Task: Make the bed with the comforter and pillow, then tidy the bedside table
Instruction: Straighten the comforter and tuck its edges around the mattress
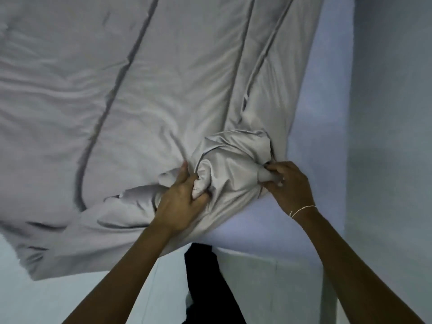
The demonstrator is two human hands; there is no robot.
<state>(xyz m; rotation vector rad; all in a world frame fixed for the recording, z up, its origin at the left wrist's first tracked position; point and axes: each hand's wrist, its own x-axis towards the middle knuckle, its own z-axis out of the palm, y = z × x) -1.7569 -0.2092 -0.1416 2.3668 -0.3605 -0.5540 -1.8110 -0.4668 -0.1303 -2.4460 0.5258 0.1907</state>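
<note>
Head view: grey comforter (140, 94) spread over bed (311, 127), one corner bunched at near right edge of bed. Looks soft, light and a little slippery; judged best taken at bunched corner or along hem. Left hand (180, 197) closed around a fold of comforter, knuckles up, forearm reaching forward. Right hand (287, 183) pinching comforter corner, just right of left hand, wrist bent inward. No pillow or bedside table visible.
</note>
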